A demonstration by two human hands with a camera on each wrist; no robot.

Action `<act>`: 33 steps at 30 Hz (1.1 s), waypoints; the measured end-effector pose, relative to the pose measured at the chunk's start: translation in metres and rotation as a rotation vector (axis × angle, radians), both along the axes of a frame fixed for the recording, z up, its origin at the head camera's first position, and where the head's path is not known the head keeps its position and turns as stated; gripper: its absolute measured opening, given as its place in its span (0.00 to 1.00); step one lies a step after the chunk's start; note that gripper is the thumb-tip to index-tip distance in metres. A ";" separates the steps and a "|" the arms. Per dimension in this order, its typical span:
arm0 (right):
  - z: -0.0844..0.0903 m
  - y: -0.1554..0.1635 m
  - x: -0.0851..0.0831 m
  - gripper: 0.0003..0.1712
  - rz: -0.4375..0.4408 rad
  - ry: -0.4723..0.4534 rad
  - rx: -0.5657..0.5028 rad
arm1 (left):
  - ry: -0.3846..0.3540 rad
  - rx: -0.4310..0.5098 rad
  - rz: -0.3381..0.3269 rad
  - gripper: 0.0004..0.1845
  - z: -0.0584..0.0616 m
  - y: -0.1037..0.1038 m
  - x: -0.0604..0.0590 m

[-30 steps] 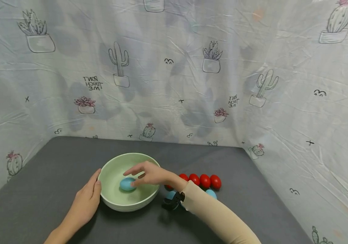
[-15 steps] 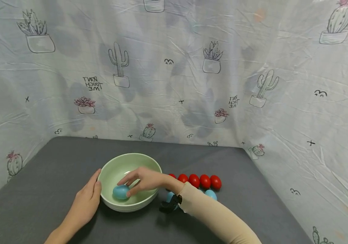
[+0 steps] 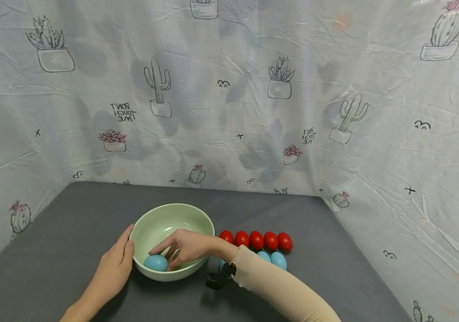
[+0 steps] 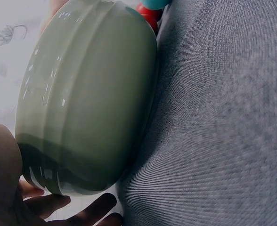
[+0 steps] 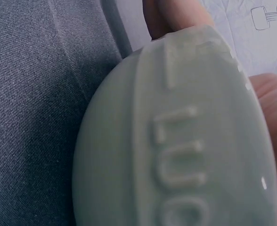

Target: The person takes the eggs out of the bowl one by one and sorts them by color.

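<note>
A light green bowl (image 3: 169,214) stands on the dark grey table. My left hand (image 3: 113,264) rests along the bowl's left outer wall; in the left wrist view its fingers (image 4: 89,212) lie extended past the bowl's far side. My right hand (image 3: 185,248) reaches down inside the bowl and pinches a blue egg (image 3: 155,263) near the front left wall, index finger on top and thumb at its right side. In the right wrist view, the bowl's outer wall (image 5: 115,141) with raised letters hides the egg and most of the hand.
Right of the bowl, several red eggs (image 3: 256,240) lie in a row. Blue eggs (image 3: 278,260) lie in front of them, partly hidden by the right forearm's beige sleeve (image 3: 274,281). A white curtain (image 3: 229,98) printed with cacti surrounds the table.
My right hand has moved left, toward the bowl's front and lower, bringing the blue egg from the bowl's middle to its front left wall. The left hand has stayed on the bowl.
</note>
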State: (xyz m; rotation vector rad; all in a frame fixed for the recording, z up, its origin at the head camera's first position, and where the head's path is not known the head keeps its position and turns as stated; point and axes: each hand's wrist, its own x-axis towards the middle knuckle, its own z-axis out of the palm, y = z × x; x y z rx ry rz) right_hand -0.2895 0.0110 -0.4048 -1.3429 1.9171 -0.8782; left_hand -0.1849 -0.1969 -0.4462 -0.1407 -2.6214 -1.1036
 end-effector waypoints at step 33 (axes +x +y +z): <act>0.023 0.046 0.015 0.33 -0.216 -0.043 -0.278 | 0.000 0.005 0.006 0.30 -0.001 0.000 -0.002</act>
